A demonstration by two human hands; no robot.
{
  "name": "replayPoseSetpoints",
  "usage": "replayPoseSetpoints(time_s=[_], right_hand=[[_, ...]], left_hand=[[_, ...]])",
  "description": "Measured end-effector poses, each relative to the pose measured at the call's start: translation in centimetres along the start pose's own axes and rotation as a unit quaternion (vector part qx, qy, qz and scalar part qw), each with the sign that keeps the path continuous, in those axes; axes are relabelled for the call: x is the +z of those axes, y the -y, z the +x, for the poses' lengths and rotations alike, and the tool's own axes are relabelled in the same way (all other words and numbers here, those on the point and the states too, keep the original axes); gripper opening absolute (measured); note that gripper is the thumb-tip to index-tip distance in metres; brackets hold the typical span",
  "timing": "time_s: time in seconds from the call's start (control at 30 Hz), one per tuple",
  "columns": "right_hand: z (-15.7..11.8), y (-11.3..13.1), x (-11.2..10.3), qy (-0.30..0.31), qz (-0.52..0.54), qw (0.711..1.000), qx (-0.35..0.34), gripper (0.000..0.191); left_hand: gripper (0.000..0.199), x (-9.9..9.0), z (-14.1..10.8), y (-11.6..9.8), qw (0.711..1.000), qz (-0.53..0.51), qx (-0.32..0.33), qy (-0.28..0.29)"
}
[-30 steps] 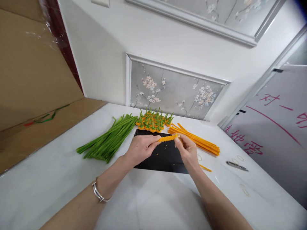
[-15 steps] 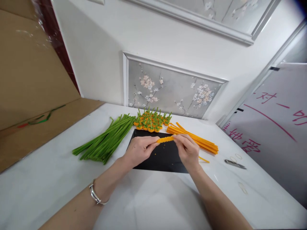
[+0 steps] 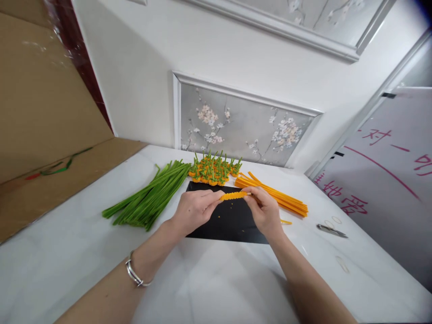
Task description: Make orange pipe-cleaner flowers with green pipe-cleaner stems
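Left hand point(image 3: 195, 210): pinched on the left end of the coil point(image 3: 233, 195). Right hand point(image 3: 265, 210): fingertips closed at its right end. Coil: orange, ridged, held above the mat point(image 3: 229, 225); likely light, soft-surfaced, bendable, not slippery, easily squashed; best gripped by its ends. Beyond: flowers point(image 3: 212, 173), green stems point(image 3: 148, 195), orange stems point(image 3: 275, 196).
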State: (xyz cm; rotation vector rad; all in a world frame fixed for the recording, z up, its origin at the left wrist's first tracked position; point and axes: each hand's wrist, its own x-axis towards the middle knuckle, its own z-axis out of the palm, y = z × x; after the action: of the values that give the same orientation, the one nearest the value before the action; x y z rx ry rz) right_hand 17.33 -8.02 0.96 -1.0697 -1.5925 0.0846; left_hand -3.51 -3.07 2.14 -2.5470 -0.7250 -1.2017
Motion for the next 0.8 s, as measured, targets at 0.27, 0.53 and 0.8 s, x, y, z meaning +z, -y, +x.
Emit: replayPoseSetpoints(time_s=[0.27,0.53,0.8], right_hand=[[0.0,0.5,0.3,0.009,-0.015,0.999,0.051,0.012],[0.3,0.1,-0.3,0.036,-0.031,0.999,0.009,0.012],[0.5,-0.4,-1.1,0.132,-0.029,0.991,-0.017,0.013]], left_hand=[[0.018,0.1,0.1,-0.3,0.995,0.084,0.04,-0.042],[0.02,0.1,0.1,-0.2,0.992,-0.041,-0.088,0.079],[0.037,0.0,0.3,-0.5,0.884,-0.32,-0.222,0.259]])
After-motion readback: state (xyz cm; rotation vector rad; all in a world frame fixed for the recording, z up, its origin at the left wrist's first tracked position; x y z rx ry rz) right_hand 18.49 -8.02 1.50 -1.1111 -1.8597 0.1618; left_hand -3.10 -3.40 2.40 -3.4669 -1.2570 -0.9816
